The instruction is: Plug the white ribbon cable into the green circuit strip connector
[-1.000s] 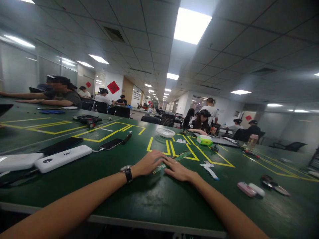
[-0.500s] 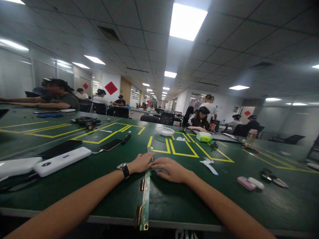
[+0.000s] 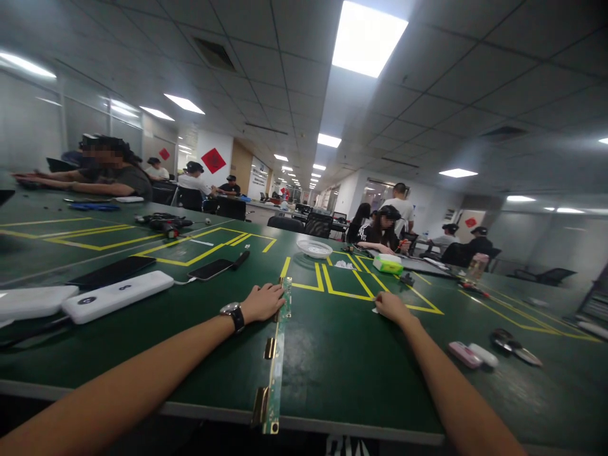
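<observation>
Left hand (image 3: pixel 260 303), fingers outstretched, apparently steadies a long, narrow green circuit board (image 3: pixel 278 361) under their tips; right hand's (image 3: pixel 392 308) fingers bunch over a white scrap (image 3: pixel 375 311), grip unclear, seemingly needing a careful pinch next.

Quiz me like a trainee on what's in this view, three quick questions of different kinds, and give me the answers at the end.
1. Which hand is at the long green circuit board?
2. True or false: the two hands are touching each other.
3. Multiple choice: what lies right beside the small pink item?
A) a red drill
B) a small white item
C) a glass jar

Key:
1. The left hand.
2. False; the right hand is well apart from the left.
3. B.
</observation>
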The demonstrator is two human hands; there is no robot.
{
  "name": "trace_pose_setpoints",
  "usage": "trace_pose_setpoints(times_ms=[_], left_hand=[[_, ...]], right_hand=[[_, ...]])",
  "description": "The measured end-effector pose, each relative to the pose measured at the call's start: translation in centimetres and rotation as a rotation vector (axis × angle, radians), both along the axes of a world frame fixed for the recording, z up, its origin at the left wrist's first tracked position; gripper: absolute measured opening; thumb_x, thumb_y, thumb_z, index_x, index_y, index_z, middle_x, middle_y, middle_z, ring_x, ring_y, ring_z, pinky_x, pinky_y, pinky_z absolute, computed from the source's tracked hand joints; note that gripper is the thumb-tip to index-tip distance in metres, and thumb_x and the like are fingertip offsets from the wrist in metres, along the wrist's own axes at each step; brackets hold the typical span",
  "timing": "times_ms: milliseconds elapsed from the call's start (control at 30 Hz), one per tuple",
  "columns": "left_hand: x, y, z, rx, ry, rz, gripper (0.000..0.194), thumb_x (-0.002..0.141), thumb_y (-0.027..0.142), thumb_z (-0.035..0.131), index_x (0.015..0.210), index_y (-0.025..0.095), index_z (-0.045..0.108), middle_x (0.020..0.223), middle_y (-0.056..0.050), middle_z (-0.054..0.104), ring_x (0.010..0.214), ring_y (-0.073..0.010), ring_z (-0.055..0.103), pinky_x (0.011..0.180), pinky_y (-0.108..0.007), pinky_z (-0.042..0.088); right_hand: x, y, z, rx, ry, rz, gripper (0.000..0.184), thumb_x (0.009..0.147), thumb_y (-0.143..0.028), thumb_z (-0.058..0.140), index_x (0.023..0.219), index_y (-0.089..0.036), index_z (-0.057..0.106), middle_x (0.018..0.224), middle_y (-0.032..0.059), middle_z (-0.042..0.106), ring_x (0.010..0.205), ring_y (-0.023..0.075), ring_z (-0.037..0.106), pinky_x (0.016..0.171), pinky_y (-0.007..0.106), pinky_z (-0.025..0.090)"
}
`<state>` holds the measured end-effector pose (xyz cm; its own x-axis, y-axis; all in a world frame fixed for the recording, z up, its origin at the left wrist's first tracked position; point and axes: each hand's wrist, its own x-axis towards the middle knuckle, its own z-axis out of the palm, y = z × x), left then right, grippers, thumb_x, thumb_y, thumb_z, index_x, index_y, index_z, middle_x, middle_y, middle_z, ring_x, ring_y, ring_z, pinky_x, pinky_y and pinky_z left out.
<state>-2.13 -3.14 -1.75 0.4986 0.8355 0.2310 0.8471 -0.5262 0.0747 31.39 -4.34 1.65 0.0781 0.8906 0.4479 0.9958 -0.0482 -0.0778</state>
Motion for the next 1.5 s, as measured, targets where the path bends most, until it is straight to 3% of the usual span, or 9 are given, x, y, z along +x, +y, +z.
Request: trace_pose_setpoints(times_ms=[100, 200, 267, 333, 467, 1000, 1500], left_hand=[[0.2, -0.2, 0.0, 0.018, -0.029, -0.007, 0.039, 0.1, 0.039, 0.031, 0.131, 0.024, 0.05, 0.145, -0.011, 0.043, 0.123, -0.0344, 0.044, 0.089, -0.052, 0.04], [0.4, -0.1, -0.3, 0.04, -0.035, -0.052, 0.041, 0.1, 0.036, 0.033, 0.138, 0.024, 0.043, 0.15, -0.009, 0.037, 0.127, -0.0332, 0.039, 0.092, -0.052, 0.039], [0.6, 0.0, -0.4, 0.028, -0.022, -0.082, 0.042, 0.1, 0.036, 0.031, 0.14, 0.025, 0.041, 0.147, -0.009, 0.042, 0.127, -0.0311, 0.041, 0.093, -0.052, 0.039], [0.6, 0.1, -0.5, 0.007, -0.01, -0.089, 0.041, 0.101, 0.036, 0.029, 0.138, 0.025, 0.042, 0.143, -0.008, 0.046, 0.125, -0.0303, 0.043, 0.092, -0.052, 0.039], [0.7, 0.1, -0.5, 0.003, -0.007, -0.089, 0.04, 0.101, 0.039, 0.029, 0.136, 0.028, 0.045, 0.144, -0.006, 0.045, 0.125, -0.0315, 0.043, 0.093, -0.052, 0.039], [0.8, -0.1, -0.3, 0.004, 0.013, -0.086, 0.041, 0.101, 0.037, 0.03, 0.137, 0.025, 0.045, 0.146, -0.008, 0.043, 0.125, -0.0325, 0.042, 0.093, -0.052, 0.038], [0.8, -0.2, 0.5, -0.139, 0.033, -0.125, 0.041, 0.103, 0.037, 0.026, 0.141, 0.031, 0.038, 0.153, -0.005, 0.033, 0.133, -0.0336, 0.033, 0.097, -0.057, 0.032]], right_hand=[[-1.7, 0.4, -0.7, -0.068, -0.021, 0.184, 0.027, 0.094, -0.034, 0.053, 0.114, -0.018, 0.061, 0.121, 0.0085, 0.059, 0.103, 0.0206, 0.059, 0.09, 0.038, 0.05], [-4.1, 0.4, -1.0, -0.179, -0.066, 0.61, 0.031, 0.096, -0.031, 0.048, 0.119, -0.017, 0.062, 0.124, 0.0095, 0.061, 0.113, 0.021, 0.057, 0.101, 0.034, 0.043], [-6.0, 0.1, -1.3, -0.223, -0.086, 0.903, 0.037, 0.098, -0.032, 0.042, 0.128, -0.016, 0.058, 0.131, 0.01, 0.058, 0.121, 0.0218, 0.052, 0.106, 0.036, 0.037], [-7.5, -0.4, -1.5, -0.217, -0.087, 1.013, 0.042, 0.099, -0.035, 0.037, 0.133, -0.017, 0.053, 0.137, 0.0105, 0.054, 0.127, 0.0226, 0.047, 0.108, 0.038, 0.035], [-8.6, -1.3, -1.7, -0.222, -0.091, 0.992, 0.045, 0.1, -0.038, 0.033, 0.139, -0.021, 0.048, 0.142, 0.0097, 0.048, 0.131, 0.0234, 0.042, 0.107, 0.041, 0.034], [-8.5, -1.6, -1.4, -0.253, -0.087, 0.997, 0.045, 0.1, -0.039, 0.034, 0.14, -0.024, 0.046, 0.142, 0.0087, 0.048, 0.13, 0.024, 0.042, 0.105, 0.042, 0.034], [-8.3, -1.1, -1.5, -0.382, -0.092, 1.012, 0.05, 0.1, -0.036, 0.034, 0.149, -0.033, 0.025, 0.152, 0.0013, 0.035, 0.137, 0.025, 0.031, 0.108, 0.046, 0.025]])
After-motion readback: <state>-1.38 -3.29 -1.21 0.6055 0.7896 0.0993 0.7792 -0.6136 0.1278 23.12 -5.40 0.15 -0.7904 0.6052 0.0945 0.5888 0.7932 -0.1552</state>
